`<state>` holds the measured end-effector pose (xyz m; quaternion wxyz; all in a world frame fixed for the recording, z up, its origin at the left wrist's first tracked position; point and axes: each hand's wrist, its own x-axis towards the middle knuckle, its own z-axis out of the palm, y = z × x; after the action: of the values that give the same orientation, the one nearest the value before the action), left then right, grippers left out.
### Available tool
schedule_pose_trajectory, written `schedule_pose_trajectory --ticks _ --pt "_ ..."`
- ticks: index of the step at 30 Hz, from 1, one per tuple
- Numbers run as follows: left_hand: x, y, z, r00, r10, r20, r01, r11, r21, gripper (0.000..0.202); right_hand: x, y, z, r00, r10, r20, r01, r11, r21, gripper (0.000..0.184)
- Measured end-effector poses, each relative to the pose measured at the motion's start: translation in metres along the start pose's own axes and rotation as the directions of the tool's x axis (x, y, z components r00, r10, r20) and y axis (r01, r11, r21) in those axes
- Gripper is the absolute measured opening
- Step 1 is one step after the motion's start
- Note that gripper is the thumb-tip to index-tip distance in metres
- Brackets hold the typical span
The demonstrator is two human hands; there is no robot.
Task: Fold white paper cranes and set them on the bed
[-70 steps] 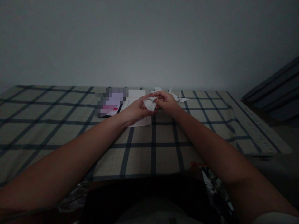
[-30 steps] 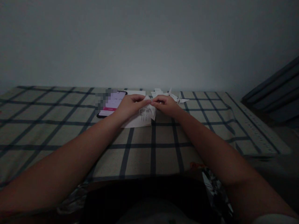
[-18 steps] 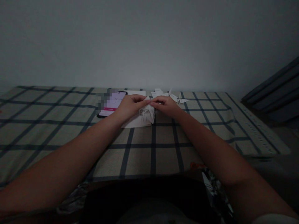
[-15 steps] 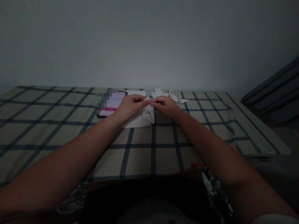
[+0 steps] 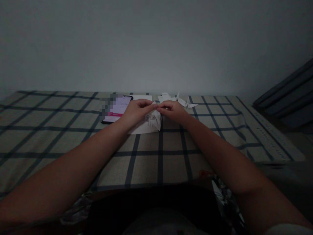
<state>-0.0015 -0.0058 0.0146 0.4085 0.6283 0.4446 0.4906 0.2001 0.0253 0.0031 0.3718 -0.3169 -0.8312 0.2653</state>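
Between my two hands is a piece of folded white paper (image 5: 156, 118), with creases and a pointed corner hanging toward me. The thumb and fingers of my left hand (image 5: 139, 109) pinch its upper left part. My right hand (image 5: 172, 111) pinches the same paper near its top, the fingertips of both hands almost meeting. Beneath them lies a flat sheet of white paper (image 5: 137, 130) with some printing, partly covered by my left hand. Just beyond my right hand sit folded paper cranes (image 5: 187, 103), partly hidden.
A phone (image 5: 118, 109) with a lit screen lies left of my left hand. A checked cloth (image 5: 146, 166) covers the table, which meets a plain wall (image 5: 156, 45) at the back. Dark folded fabric (image 5: 288, 98) hangs at the far right.
The folded paper's lower point has shifted very slightly between my fingers. Both hands keep nearly the same place and grip.
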Motion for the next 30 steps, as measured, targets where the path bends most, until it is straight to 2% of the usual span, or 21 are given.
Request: schedule_pose_trajectory --ticks 11,18,30 --pt "0.0013 -0.0014 -0.0011 0.999 0.032 0.009 -0.032 0.999 0.042 0.039 -0.0001 -0.0007 0.0013 1.0 0.017 -0.025 -0.015 0.999 0.051 0.033" --pt "0.0026 -0.0035 0.0004 0.998 0.027 -0.051 -0.026 1.0 0.008 0.036 -0.0014 -0.0039 0.002 0.999 0.02 -0.03 -0.019 0.999 0.042 0.031" --pt "0.0048 -0.0058 -0.0004 0.998 0.056 -0.038 -0.054 0.997 0.056 0.032 -0.0003 0.0006 0.0027 0.999 0.03 -0.019 -0.029 0.998 0.05 0.031"
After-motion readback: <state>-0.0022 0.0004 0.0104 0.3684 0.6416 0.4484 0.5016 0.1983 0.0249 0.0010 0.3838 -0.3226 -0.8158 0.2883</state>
